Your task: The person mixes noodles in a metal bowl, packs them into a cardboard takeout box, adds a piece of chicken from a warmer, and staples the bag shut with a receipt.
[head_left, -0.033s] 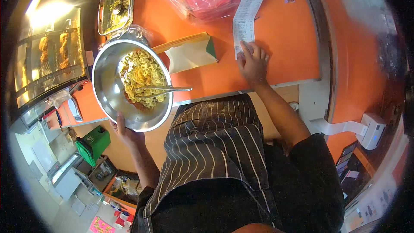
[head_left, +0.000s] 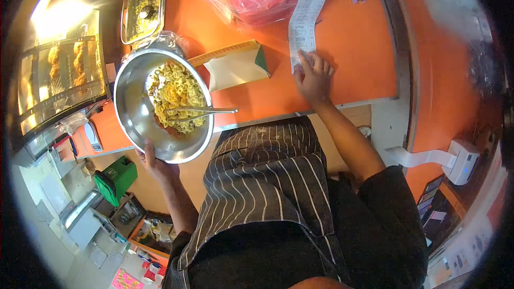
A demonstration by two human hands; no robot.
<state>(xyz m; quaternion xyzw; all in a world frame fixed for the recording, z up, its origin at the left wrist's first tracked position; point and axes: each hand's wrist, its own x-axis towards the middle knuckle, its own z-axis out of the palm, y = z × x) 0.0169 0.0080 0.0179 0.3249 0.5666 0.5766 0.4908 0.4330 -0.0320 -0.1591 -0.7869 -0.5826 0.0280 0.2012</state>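
My left hand point(head_left: 156, 165) grips the near rim of a steel mixing bowl point(head_left: 131, 112), thumb over the edge and its other fingers hidden below. The bowl is tilted, partly beyond the counter's front edge. Curly yellow noodles point(head_left: 179, 88) with reddish seasoning lie inside it. Metal tongs point(head_left: 217, 111) rest in the noodles, handle end past the right rim. My right hand point(head_left: 315, 77) lies on the lower end of a long white receipt point(head_left: 306, 21), index finger stretched onto the paper, fingers apart. Between the hands stands an open paper food box point(head_left: 235, 69), white inside.
The orange counter point(head_left: 353, 48) holds a red package in clear plastic point(head_left: 251, 5) at the back. A glass-lidded tray of food point(head_left: 143, 10) stands behind the bowl. Far left is a lit display case point(head_left: 64, 69). On the right, a white printer point(head_left: 461, 163) trails paper.
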